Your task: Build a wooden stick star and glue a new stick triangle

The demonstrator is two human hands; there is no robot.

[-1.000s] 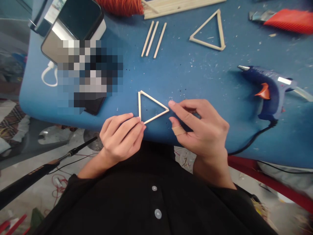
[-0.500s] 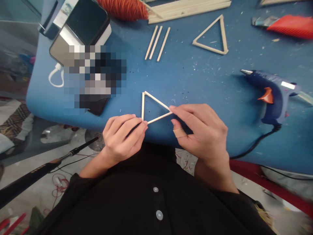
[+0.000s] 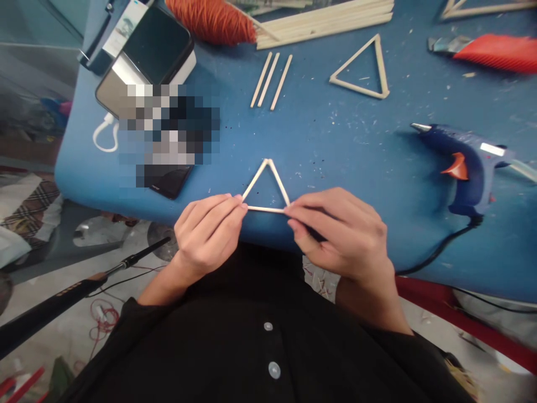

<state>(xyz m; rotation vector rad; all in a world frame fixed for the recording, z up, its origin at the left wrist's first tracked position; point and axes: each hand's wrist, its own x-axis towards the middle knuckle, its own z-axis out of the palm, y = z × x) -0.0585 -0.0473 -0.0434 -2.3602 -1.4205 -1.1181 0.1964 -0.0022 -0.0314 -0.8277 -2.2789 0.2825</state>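
A small triangle of thin wooden sticks (image 3: 278, 182) lies near the front edge of the blue table, one corner pointing away from me. My left hand (image 3: 210, 229) pinches its left corner between thumb and fingers. At the right corner, my right hand (image 3: 342, 232) has its index fingertip on the wood; the thumb sits a little below, apart from the stick. The fingertips cover both lower corners, so those joints are hidden. Farther back lies a second stick triangle (image 3: 382, 67), with three loose short sticks (image 3: 267, 81) to its left.
A blue glue gun (image 3: 472, 151) with an orange trigger lies at right, its cord running off the front edge. Behind it is a red-handled cutter (image 3: 495, 53). Long sticks (image 3: 327, 22) and orange twine (image 3: 213, 21) lie at the back; a phone (image 3: 159, 45) is at left.
The triangle between my hands has turned, so one side now runs along the front and a corner points away. My right hand has shifted slightly down and left with its corner.
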